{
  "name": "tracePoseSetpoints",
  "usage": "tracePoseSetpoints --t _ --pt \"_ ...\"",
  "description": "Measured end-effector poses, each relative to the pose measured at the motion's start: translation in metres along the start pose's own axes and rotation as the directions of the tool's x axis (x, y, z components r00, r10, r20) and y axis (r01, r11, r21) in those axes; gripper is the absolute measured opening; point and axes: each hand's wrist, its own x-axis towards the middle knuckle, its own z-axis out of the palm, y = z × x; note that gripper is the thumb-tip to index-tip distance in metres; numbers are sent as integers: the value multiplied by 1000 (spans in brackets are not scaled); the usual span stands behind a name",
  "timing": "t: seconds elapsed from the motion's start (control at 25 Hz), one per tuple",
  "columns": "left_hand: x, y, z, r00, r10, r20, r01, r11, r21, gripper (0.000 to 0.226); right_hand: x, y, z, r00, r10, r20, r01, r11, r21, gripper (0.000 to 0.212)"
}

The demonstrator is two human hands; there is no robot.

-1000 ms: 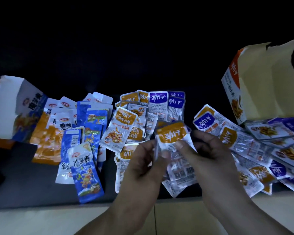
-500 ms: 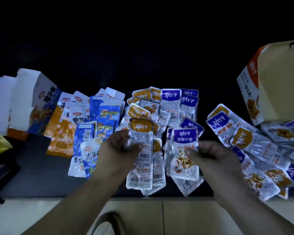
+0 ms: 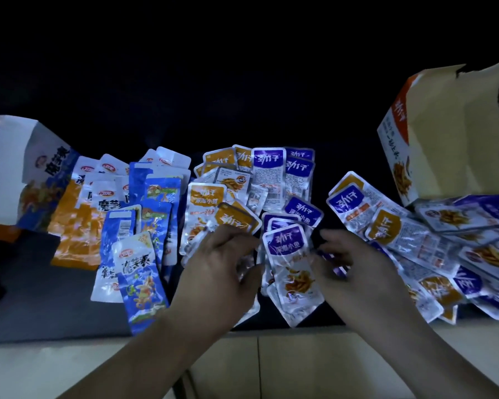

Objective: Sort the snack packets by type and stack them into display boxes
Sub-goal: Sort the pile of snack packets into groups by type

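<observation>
Far left, the left box (image 3: 26, 174): an opened white and blue carton, cut off by the frame edge. The large dark characters on its side are turned and only partly legible.

Beside it, on the dark surface (image 3: 41, 300), lie overlapped orange packets (image 3: 78, 231). Their white tops carry a red oval logo too small to read, and "魔芋" shows on one.

Next come the blue packets (image 3: 156, 203), one lying back-up with a barcode. The front blue packet (image 3: 140, 280) reads "魔芋爽".

The orange-label packets (image 3: 206, 197) are silver pouches marked "劲仔" and "深海小鱼", partly covered by the left hand (image 3: 216, 280). Its fingers (image 3: 234, 240) curl over silver pouches; whether they grip any cannot be told.

The purple-label packets (image 3: 268, 162) form the far row and bear the same "劲仔" mark. Between the hands, the purple packet (image 3: 288, 263) lies face-up atop others and reads "劲仔 深海小鱼".

The right hand (image 3: 360, 272) has its fingers (image 3: 340, 246) curled beside that packet's right edge. A blurred purple scrap lies among them; whether they pinch it cannot be told.

The right pile (image 3: 415, 234) mixes orange and purple "劲仔" pouches and runs off the frame.

The right box (image 3: 444, 133) is an opened, tilted carton with "劲仔" sideways on an orange stripe; its right part is cut off.

All packets seen lie on the surface, outside both boxes.
</observation>
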Motion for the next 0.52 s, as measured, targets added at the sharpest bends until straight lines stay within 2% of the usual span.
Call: tracePoseSetpoints --t 0.12,0.24,0.32,0.44,0.52 --pt "3 16 16 999 -16 40 20 995 -97 33 5 16 -18 1000 17 -26 -18 1000 -13 36" --pt "31 50 34 989 116 97 -105 988 -109 38 7 25 -53 992 42 -115 -44 999 -14 24" --pt "73 70 54 967 173 187 -174 985 -11 53 6 30 -73 985 20 -172 -26 999 -32 23" --pt "148 86 86 888 103 447 -246 930 274 99 3 48 -86 967 -2 -253 -17 997 -71 27" --pt "179 88 98 823 62 564 -282 907 312 116 0 60 -86 972 34 -232 -53 996 -75 28"
